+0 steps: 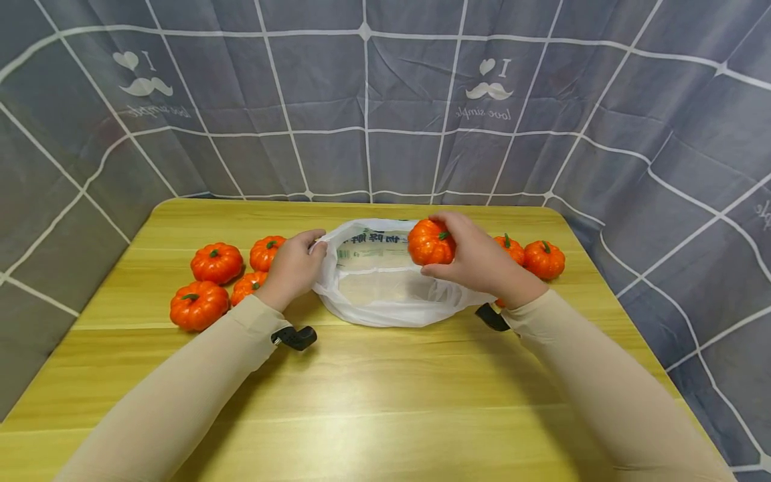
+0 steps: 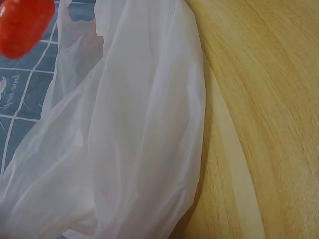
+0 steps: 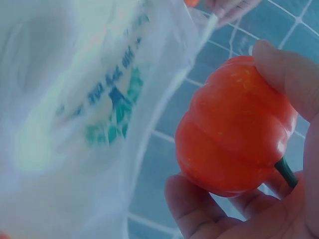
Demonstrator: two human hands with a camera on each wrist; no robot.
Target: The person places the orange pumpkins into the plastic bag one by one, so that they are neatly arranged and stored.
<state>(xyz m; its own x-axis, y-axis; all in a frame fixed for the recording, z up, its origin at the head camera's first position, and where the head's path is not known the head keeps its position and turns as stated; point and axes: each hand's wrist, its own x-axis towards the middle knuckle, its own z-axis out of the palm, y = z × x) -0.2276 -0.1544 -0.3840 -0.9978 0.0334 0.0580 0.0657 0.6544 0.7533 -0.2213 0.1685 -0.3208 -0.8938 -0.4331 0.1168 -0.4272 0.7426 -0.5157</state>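
Observation:
In the head view a white plastic bag (image 1: pixel 385 314) sits on the table with its mouth wide and facing up. My left hand (image 1: pixel 295 264) pinches the left side of its rim. My right hand (image 1: pixel 478 258) grips a small orange pumpkin (image 1: pixel 430 242) with a green stem, above the right part of the bag's mouth. Seen from the right wrist, thumb and fingers wrap the pumpkin (image 3: pixel 234 129) from opposite sides, beside the printed bag (image 3: pixel 99 164). The left wrist view is mostly filled by the bag's crumpled side (image 2: pixel 144 119); the left fingers are hidden there.
Several orange pumpkins (image 1: pixel 218 263) stand in a group left of the bag. More pumpkins (image 1: pixel 544 260) are on the right, partly hidden behind my right hand and forearm. The wooden table (image 1: pixel 373 402) ends at a grey checked curtain (image 1: pixel 325 87) behind.

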